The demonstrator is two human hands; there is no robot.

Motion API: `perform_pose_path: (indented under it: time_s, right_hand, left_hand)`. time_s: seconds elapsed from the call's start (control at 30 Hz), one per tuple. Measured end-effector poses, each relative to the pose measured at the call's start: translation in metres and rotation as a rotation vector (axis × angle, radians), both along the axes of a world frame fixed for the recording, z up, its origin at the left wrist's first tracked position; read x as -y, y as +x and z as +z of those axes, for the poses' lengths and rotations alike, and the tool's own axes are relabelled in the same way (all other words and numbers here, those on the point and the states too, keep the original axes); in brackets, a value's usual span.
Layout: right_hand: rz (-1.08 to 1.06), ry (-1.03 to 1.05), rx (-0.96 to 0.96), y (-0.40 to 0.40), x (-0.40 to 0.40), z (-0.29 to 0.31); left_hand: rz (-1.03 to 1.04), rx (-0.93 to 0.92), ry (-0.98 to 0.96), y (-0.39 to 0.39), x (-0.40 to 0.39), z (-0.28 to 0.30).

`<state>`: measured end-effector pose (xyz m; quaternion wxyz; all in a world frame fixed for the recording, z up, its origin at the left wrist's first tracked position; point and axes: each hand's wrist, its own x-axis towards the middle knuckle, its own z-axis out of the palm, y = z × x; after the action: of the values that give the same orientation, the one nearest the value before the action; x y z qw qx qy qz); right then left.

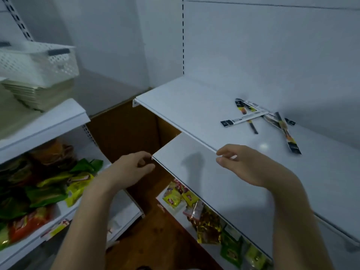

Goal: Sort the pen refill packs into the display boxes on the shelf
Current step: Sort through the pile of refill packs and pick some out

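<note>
Several pen refill packs [263,119], long thin sleeves in black, white and orange, lie crossed over one another on the upper white shelf [191,106] at the right. My right hand [241,164] hovers at that shelf's front edge, well in front of the packs. Its finger and thumb lie close together with a bit of white between them, and whether they pinch the edge is unclear. My left hand [132,168] is lower and further left, fingers loosely curled and holding nothing, next to the corner of the lower white shelf [175,152].
A white perforated basket [39,61] and a stack of flat trays [39,94] sit on the left shelving unit. Snack packets [48,188] fill its lower shelf. More packets [206,211] lie under the right unit. A brown gap and wooden floor [152,240] separate the units.
</note>
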<state>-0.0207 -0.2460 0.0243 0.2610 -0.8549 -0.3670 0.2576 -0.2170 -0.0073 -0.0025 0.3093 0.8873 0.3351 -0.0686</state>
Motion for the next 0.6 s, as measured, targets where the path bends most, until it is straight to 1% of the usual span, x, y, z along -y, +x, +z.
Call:
perform_pose_path:
  time_s: [0.07, 0.17, 0.23, 0.3, 0.37, 0.47, 0.53, 0.6]
  right_hand:
    - [-0.078, 0.056, 0.034, 0.016, -0.008, 0.004]
    - [-0.211, 0.137, 0.082, 0.036, -0.009, 0.009]
    - [-0.350, 0.219, 0.164, 0.053, -0.011, 0.010]
    - [-0.536, 0.322, 0.290, 0.070, -0.014, -0.002]
    - [-0.749, 0.376, 0.420, 0.081, -0.012, -0.019]
    - [-1.014, 0.303, 0.570, 0.091, -0.009, -0.034]
    - [-1.093, 0.231, 0.597, 0.100, -0.008, -0.040]
    - [-1.136, 0.157, 0.559, 0.108, -0.010, -0.048]
  left_hand:
    - [-0.032, 0.100, 0.080, 0.029, -0.024, 0.019]
    - [-0.117, 0.289, 0.144, 0.080, -0.040, 0.041]
    - [-0.172, 0.437, 0.183, 0.126, -0.046, 0.048]
    - [-0.255, 0.529, 0.221, 0.176, -0.045, 0.043]
    - [-0.396, 0.556, 0.224, 0.221, -0.036, 0.028]
    - [-0.617, 0.552, 0.161, 0.272, -0.012, 0.007]
    - [-0.778, 0.524, 0.195, 0.307, 0.002, 0.000]
    - [-0.966, 0.455, 0.272, 0.339, 0.014, -0.005]
